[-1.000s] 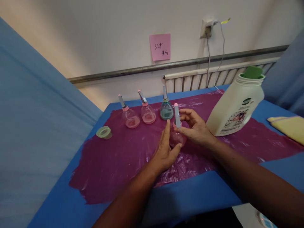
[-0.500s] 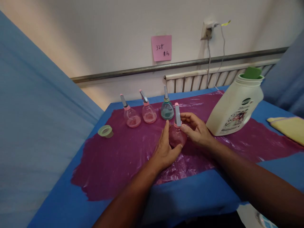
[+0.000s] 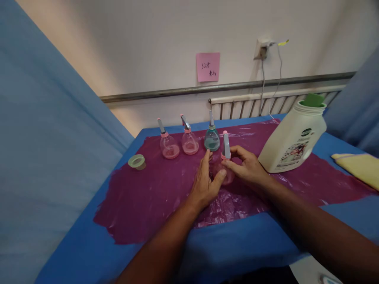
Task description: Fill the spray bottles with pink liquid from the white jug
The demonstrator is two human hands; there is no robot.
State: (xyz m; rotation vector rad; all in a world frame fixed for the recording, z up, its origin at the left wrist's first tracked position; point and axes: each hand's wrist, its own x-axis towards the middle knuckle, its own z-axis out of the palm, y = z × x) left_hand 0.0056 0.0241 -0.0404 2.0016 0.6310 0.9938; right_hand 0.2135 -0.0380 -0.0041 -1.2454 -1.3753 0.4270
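Small pink-collared flask (image 3: 222, 173), round-bellied and clear, standing on the purple plastic sheet (image 3: 142, 201) between both hands. Left hand (image 3: 205, 183) cupped against its near-left side, thumb pressed across the belly, fingers (image 3: 206, 161) stretched up past it and close together. Right hand (image 3: 248, 167) closed in from the other side, fingertips pinching the neck just under the grey upright lever spout (image 3: 226, 144). Clamped, then, from two sides, with no gap visible between skin and flask.

Probably light: thin see-through wall, little or no liquid to be made out inside (belly mostly hidden by the thumb). Likely stiff rather than squeezable, smooth and somewhat slippery, more so if wet. Best purchase looks to be the round belly for carrying and the pink collar for steadying; the tall spout seems the weak part and a poor handle, liable to tip or snap off under a sideways load.

Beyond the fingertips, well apart: two pink flasks (image 3: 169, 146) (image 3: 189, 142) holding pinkish fill and one teal flask (image 3: 212, 139), in a row. Just right of the right knuckles, a big white detergent jug (image 3: 293, 140), open-mouthed and leaning. Far left of the left hand, a green cap (image 3: 136, 161). Off to the right edge, a yellow cloth (image 3: 359, 166) on the blue table cover (image 3: 231, 252).
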